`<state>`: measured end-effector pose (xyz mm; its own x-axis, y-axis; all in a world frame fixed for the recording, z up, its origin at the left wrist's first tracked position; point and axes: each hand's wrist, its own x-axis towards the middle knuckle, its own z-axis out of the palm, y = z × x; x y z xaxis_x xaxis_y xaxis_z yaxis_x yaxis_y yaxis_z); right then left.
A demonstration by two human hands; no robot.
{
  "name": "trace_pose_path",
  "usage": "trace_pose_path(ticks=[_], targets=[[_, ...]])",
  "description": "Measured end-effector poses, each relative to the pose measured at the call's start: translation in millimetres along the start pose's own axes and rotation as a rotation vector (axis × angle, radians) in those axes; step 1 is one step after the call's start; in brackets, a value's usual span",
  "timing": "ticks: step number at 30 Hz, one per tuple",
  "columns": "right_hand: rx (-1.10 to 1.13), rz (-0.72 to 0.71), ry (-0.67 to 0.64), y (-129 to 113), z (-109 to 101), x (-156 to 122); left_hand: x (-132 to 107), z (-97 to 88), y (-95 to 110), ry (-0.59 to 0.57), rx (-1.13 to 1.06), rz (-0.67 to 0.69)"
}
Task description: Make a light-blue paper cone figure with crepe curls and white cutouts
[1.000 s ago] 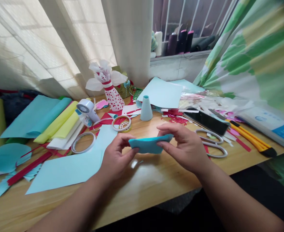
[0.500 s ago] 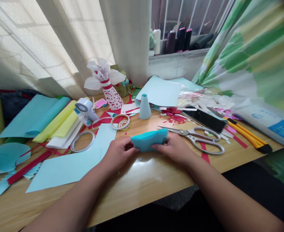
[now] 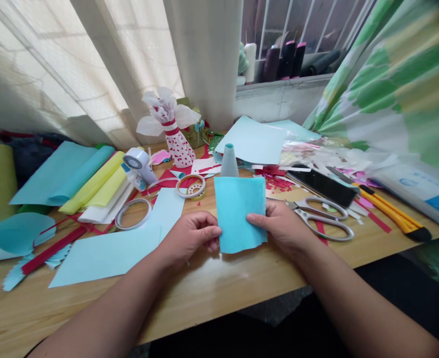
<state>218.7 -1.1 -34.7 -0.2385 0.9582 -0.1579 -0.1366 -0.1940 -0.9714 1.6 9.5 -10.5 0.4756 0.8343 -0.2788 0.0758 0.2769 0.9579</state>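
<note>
A folded piece of bright blue paper [image 3: 238,209] is held up above the front of the wooden table, its flat face towards me. My right hand [image 3: 281,223] grips its right edge, thumb in front and fingers behind. At the left edge, my left hand [image 3: 197,232] is closed with thumb and fingertips at the paper's side. Right behind the paper stands a pale blue paper cone [image 3: 229,161], its lower part hidden. Scissors [image 3: 322,216] lie beside my right hand, and a pale blue sheet [image 3: 107,256] lies by my left forearm.
Tape rolls [image 3: 133,215], a small white fan [image 3: 139,164] and rolled papers [image 3: 92,184] are on the left. Behind stands a heart-patterned wrapped cone [image 3: 180,146]. A phone [image 3: 322,185], an orange utility knife [image 3: 393,211] and paper scraps [image 3: 275,181] lie to the right.
The blue paper has turned from lying nearly edge-on to standing upright, its broad face towards me. Both hands stay at its sides. The whole view has shifted slightly.
</note>
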Motion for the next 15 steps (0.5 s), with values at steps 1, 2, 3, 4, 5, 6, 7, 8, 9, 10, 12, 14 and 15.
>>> trace_pose_path(ticks=[1,2,3,4,5,6,7,8,9,10,12,14,15], targets=[[0.028,0.006,-0.010,0,1,0,0,0.9,0,-0.006,-0.009,-0.021],[0.055,0.011,-0.016,-1,2,-1,0,1.6,0,-0.010,-0.014,-0.042],[0.084,0.018,-0.020,-1,3,-1,0,2.1,0,-0.012,-0.017,-0.058],[0.117,0.025,-0.021,-2,4,-1,0,2.5,-1,-0.013,-0.020,-0.066],[0.152,0.033,-0.022,-3,5,-2,0,2.8,-1,-0.011,-0.025,-0.069],[0.190,0.043,-0.022,-4,6,-2,0,3.1,-2,-0.005,-0.029,-0.069],[0.227,0.055,-0.024,-5,7,-3,0,3.4,-2,0.004,-0.031,-0.067],[0.257,0.066,-0.028,-5,8,-4,0,3.9,-3,0.013,-0.026,-0.062],[0.277,0.073,-0.033,-5,9,-5,0,4.5,-3,0.024,-0.012,-0.058],[0.286,0.077,-0.038,-5,10,-5,-1,5.3,-3,0.040,0.013,-0.053],[0.265,0.071,-0.048,-3,13,-6,-2,6.9,-2,0.093,0.092,-0.037],[0.166,0.066,-0.037,-1,16,-6,-3,7.6,0,0.170,0.222,0.004],[0.081,0.052,-0.020,1,17,-6,-4,7.2,0,0.201,0.308,0.039]])
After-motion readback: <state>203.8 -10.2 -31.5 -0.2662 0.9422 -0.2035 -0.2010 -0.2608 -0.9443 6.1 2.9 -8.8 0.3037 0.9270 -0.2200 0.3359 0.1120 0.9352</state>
